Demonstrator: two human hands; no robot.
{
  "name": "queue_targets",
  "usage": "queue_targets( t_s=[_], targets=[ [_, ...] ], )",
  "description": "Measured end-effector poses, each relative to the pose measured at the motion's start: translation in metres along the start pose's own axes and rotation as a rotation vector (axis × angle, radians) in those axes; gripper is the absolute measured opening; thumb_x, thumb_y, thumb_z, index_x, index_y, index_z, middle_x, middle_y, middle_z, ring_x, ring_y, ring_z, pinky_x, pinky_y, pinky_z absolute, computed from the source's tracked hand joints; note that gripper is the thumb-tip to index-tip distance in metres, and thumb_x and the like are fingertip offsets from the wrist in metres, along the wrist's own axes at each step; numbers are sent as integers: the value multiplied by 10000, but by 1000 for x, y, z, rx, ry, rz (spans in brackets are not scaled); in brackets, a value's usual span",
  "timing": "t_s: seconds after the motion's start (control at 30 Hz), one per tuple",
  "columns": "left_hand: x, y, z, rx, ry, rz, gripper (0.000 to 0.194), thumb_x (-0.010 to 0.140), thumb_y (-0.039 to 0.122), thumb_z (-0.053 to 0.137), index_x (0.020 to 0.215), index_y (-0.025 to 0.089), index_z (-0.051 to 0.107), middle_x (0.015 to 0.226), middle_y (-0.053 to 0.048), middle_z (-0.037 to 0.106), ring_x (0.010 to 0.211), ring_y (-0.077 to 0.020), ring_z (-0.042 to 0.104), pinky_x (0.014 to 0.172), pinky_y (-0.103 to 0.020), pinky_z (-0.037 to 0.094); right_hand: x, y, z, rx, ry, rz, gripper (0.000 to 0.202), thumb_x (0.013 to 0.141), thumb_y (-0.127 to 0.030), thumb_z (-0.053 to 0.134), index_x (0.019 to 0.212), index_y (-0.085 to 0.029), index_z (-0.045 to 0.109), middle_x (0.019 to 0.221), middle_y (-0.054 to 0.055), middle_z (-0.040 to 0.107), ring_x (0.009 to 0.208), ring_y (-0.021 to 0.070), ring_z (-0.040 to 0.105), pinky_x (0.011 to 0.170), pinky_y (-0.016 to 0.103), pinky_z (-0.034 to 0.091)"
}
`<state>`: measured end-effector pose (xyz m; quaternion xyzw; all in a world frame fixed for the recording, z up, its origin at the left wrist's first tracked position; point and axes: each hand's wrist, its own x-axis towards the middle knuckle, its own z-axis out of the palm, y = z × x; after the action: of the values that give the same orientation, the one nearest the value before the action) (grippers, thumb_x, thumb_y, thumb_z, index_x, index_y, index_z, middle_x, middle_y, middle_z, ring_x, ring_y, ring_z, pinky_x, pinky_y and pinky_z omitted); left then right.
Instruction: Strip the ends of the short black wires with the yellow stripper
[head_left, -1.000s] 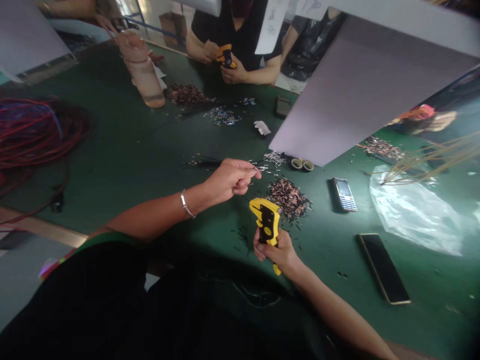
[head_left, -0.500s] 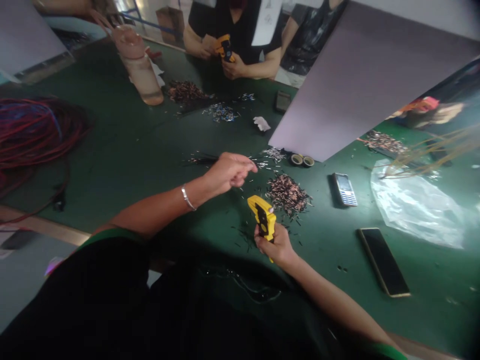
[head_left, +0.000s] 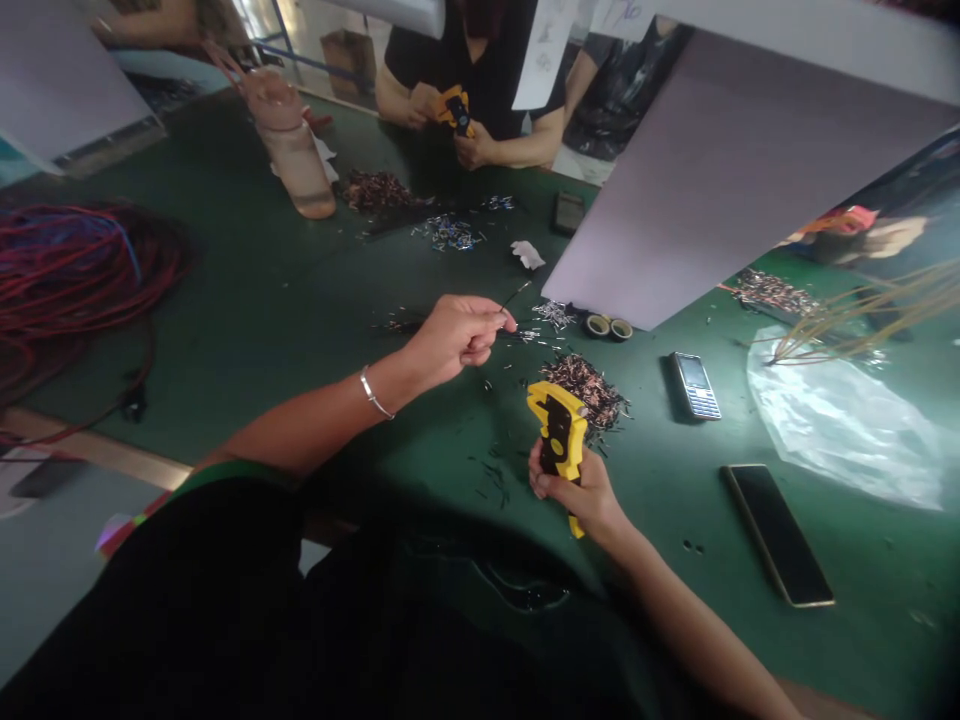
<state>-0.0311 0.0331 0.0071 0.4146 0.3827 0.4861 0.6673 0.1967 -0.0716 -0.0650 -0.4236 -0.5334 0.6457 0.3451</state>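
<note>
Left hand (head_left: 459, 336): centre of frame, fingertips pinched narrow on a thin dark wire (head_left: 515, 296), its pale end angled toward upper right.
Right hand (head_left: 586, 490): lower right of centre, wrapped round a yellow wire stripper (head_left: 557, 428), apart from the wire.
Wire step: apparently handling a single wire; the next move seems to call for a steady pinch and controlled stripper head.
Wire and stripper, versus half a second ago: wire now juts visibly past the fingertips; stripper sits farther right, overlapping the offcut pile (head_left: 592, 385) in view.
</note>
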Motion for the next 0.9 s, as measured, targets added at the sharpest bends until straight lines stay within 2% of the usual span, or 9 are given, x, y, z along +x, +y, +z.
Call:
queue_targets(
  t_s=[0.23,0.5,0.7,0.9],
  targets=[
    [-3,0,6,7,18,-6,195,850,46,529,691,95,631,410,78,309,356,-12,240,379,-189,168,0,-12,-3,58,-72,-16,249,688,-217,699,913,-181,597,759,17,591,656,168,553,626,325,450],
    [-1,-10,8,16,-2,-19,182,854,49,526,711,90,631,410,68,343,352,-11,250,375,-188,180,4,-21,-14,207,28,-17,288,644,-195,682,923,-185,612,775,26,628,668,191,592,662,367,485],
    [2,-16,7,11,-18,-7,166,859,84,542,729,105,643,435,55,405,353,-16,260,389,-199,239,7,-22,-13,288,69,-80,284,636,-168,660,916,-179,615,756,19,637,656,191,599,686,385,496],
    [1,-13,8,-61,-15,-31,212,880,70,499,723,113,635,458,34,439,379,-34,294,438,-219,311,9,-12,-15,315,-39,-67,285,672,-159,664,955,-169,631,780,38,664,679,203,628,687,381,488]
  ],
)
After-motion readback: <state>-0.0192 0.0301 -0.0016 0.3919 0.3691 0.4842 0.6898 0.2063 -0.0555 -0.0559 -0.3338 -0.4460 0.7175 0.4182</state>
